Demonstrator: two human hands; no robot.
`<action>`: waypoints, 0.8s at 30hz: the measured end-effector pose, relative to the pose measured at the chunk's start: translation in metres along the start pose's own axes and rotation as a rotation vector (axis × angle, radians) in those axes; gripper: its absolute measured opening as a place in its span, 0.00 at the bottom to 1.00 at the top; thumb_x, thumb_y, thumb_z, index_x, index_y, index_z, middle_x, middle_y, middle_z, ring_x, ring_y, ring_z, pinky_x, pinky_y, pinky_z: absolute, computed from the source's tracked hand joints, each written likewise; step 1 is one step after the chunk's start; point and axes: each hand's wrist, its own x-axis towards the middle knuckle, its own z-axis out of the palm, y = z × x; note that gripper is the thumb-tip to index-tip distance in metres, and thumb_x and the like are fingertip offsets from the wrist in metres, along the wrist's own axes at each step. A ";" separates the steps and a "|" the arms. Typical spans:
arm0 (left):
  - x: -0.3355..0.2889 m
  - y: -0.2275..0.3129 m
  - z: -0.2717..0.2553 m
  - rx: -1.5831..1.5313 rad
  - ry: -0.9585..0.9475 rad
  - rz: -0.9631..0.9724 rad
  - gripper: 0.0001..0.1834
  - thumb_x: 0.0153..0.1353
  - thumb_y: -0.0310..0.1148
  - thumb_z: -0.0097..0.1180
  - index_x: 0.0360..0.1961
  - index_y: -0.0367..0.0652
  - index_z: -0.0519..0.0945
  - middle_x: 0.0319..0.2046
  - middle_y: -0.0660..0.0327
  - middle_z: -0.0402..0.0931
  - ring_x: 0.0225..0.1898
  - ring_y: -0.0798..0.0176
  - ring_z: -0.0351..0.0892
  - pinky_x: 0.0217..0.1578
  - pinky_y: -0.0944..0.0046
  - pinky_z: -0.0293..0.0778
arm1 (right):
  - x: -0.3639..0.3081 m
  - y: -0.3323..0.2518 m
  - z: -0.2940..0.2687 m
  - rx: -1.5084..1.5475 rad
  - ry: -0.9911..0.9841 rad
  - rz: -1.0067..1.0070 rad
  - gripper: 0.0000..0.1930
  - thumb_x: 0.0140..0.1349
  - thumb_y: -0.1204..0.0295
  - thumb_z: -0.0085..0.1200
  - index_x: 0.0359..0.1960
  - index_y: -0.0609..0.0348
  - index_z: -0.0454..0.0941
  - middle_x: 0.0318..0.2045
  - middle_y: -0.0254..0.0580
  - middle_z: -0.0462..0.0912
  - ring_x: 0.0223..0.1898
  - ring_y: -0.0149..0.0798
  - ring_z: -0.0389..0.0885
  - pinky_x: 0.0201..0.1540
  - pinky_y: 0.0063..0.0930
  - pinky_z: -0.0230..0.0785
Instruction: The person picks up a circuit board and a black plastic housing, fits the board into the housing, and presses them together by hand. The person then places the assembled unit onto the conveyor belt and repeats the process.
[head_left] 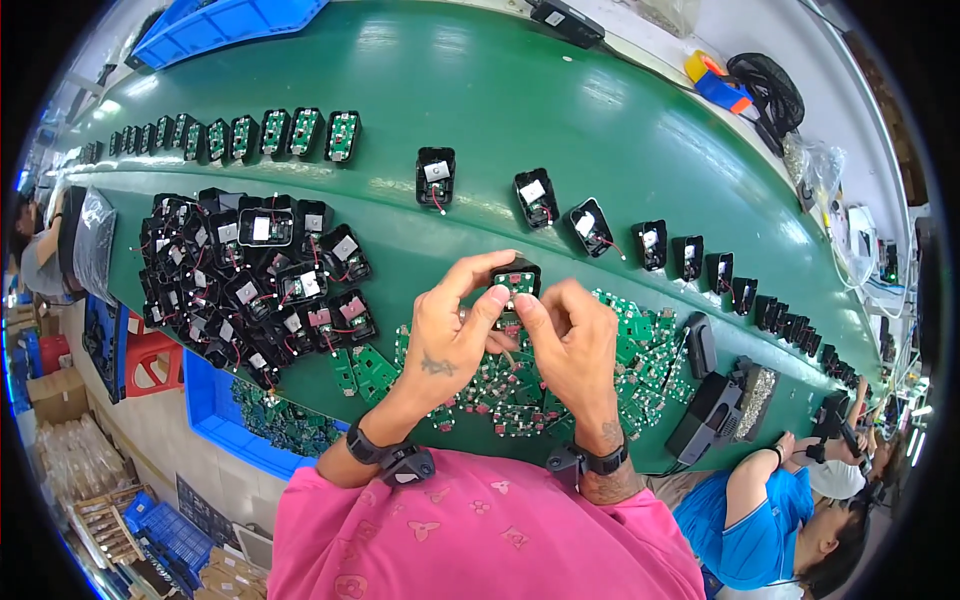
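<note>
A small black plastic case [524, 266] is held up in front of me between both hands, with a green circuit board [515, 281] in its opening. My left hand [447, 325] is closed round the case's left side, its thumb on the board. From the other side my right hand [577, 340] grips the case, its thumb pressing on the board's lower right. Below the hands, loose green circuit boards [640, 360] lie spread over the green table [390, 60]. My fingertips under the case are partly hidden.
At left is a heap of black cases [245, 290] with wires and boards. Cases with boards [342, 137] line the far left; open cases [535, 198] run off to the right. A blue bin [205, 405] stands at the table's near edge. A person in blue [745, 520] sits at right.
</note>
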 end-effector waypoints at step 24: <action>0.001 0.006 0.001 0.334 0.114 0.192 0.13 0.72 0.30 0.49 0.54 0.36 0.75 0.30 0.58 0.82 0.18 0.72 0.76 0.16 0.71 0.70 | 0.007 -0.005 0.032 0.775 -0.042 0.156 0.19 0.71 0.73 0.51 0.63 0.59 0.72 0.34 0.28 0.74 0.31 0.21 0.69 0.32 0.18 0.67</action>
